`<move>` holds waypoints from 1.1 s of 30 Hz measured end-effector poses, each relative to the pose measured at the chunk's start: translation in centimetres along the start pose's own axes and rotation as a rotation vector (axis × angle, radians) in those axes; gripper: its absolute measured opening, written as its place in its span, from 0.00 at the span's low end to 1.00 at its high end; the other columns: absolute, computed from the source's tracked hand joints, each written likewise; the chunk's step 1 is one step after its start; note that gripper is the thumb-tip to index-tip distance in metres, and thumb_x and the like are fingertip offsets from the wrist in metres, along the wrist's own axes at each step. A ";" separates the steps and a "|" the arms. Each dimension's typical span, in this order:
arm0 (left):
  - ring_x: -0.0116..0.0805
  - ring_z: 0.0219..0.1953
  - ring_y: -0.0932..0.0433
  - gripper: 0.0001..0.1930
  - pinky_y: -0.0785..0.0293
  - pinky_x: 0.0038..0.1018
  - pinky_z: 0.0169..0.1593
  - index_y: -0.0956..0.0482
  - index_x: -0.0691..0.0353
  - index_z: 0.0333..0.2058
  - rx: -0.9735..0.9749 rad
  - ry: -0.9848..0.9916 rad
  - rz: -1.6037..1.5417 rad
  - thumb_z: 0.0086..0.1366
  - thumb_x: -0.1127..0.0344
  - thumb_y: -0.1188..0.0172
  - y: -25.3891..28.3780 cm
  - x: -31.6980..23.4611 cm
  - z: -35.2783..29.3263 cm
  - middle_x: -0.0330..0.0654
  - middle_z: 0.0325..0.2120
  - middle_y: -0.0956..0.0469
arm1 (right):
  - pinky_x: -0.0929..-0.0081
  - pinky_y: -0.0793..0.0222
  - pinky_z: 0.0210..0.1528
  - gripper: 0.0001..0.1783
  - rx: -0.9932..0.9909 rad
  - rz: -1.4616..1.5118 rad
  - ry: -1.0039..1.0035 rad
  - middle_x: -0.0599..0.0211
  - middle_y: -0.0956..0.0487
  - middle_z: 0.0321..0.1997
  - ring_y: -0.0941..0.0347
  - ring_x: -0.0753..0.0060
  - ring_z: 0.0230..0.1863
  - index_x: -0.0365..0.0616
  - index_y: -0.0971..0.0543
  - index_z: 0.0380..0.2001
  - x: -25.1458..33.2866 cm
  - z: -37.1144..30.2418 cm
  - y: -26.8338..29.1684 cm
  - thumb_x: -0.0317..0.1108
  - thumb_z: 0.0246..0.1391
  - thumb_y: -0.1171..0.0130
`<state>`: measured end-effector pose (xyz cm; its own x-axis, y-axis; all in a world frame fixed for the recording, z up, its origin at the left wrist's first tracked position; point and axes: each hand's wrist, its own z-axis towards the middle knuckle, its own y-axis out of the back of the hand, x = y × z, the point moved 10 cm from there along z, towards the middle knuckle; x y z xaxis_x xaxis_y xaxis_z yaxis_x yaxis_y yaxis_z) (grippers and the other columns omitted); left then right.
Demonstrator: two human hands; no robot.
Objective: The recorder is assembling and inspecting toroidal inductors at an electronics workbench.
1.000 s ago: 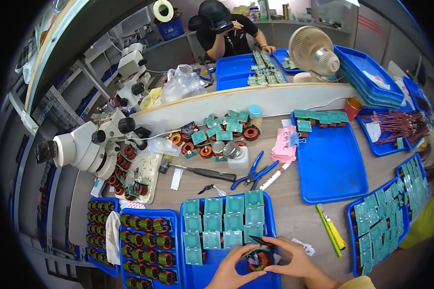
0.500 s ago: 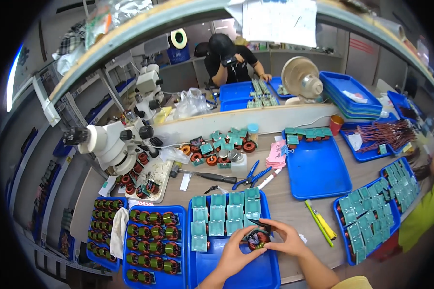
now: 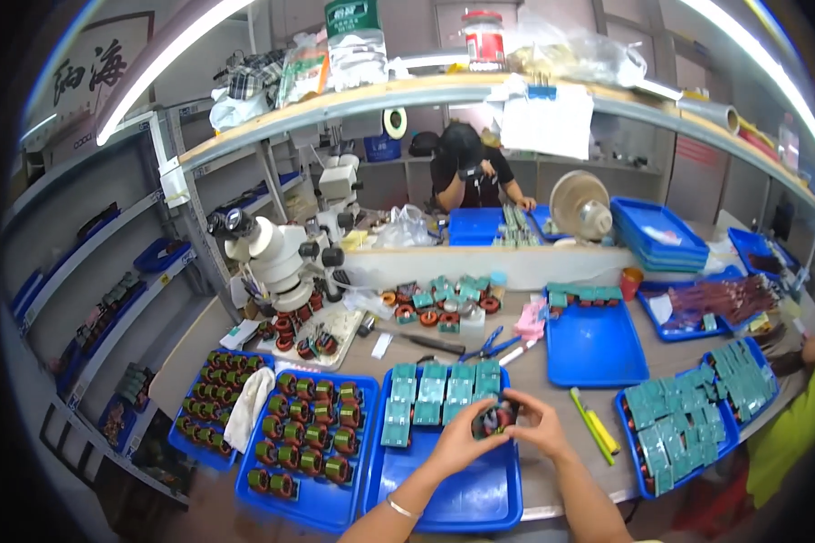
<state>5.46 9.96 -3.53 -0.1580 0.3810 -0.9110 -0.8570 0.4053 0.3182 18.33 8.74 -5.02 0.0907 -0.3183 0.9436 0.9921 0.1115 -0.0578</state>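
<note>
Both hands hold a copper-wound toroid coil above the right part of a blue tray. My left hand grips its left and lower side, and my right hand closes on its right side. Something dark lies under the right fingertips, too blurred to name. In the tray's far part stand rows of teal circuit boards. Left of it, another blue tray carries rows of green-and-copper coils.
Blue-handled pliers, a yellow-green marker and a white microscope stand or lie about the bench. Trays of teal boards sit at right. A white cloth lies between left trays. A co-worker sits beyond the partition.
The whole view has tilted upward and shifted, so the overhead shelf shows more. My hands still hold the coil together; a dark pointed tool at the right fingertips no longer shows clearly.
</note>
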 end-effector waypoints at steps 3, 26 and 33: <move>0.34 0.48 0.29 0.30 0.34 0.29 0.52 0.32 0.66 0.50 -0.087 -0.079 0.125 0.48 0.66 0.32 1.8 -2.7 0.5 0.46 0.45 0.28 | 0.72 0.39 0.54 0.38 -0.038 0.008 -0.020 0.63 0.29 0.53 0.33 0.73 0.51 0.37 0.32 0.54 0.0 0.5 0.4 0.29 0.36 0.30; 0.33 0.38 0.27 0.12 0.31 0.25 0.42 0.27 0.65 0.41 -1.155 -0.688 0.111 0.60 0.67 0.48 20.8 -23.2 -24.7 0.41 0.37 0.26 | 0.75 0.34 0.47 0.39 -0.113 -0.313 0.025 0.62 0.27 0.51 0.30 0.73 0.45 0.40 0.30 0.53 0.7 1.5 0.8 0.32 0.33 0.28; 0.33 0.39 0.27 0.12 0.31 0.25 0.43 0.27 0.65 0.42 -1.042 -1.031 -0.082 0.59 0.68 0.47 20.4 -27.1 -24.2 0.42 0.38 0.26 | 0.73 0.34 0.48 0.38 -0.164 -0.256 -0.010 0.63 0.26 0.49 0.29 0.72 0.46 0.41 0.29 0.52 -0.1 0.6 2.2 0.35 0.33 0.28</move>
<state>-19.58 -12.22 21.31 -0.0631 0.9802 -0.1875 -0.8758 -0.1445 -0.4605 20.48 9.54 -5.08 -0.1641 -0.3074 0.9373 0.9834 -0.1253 0.1311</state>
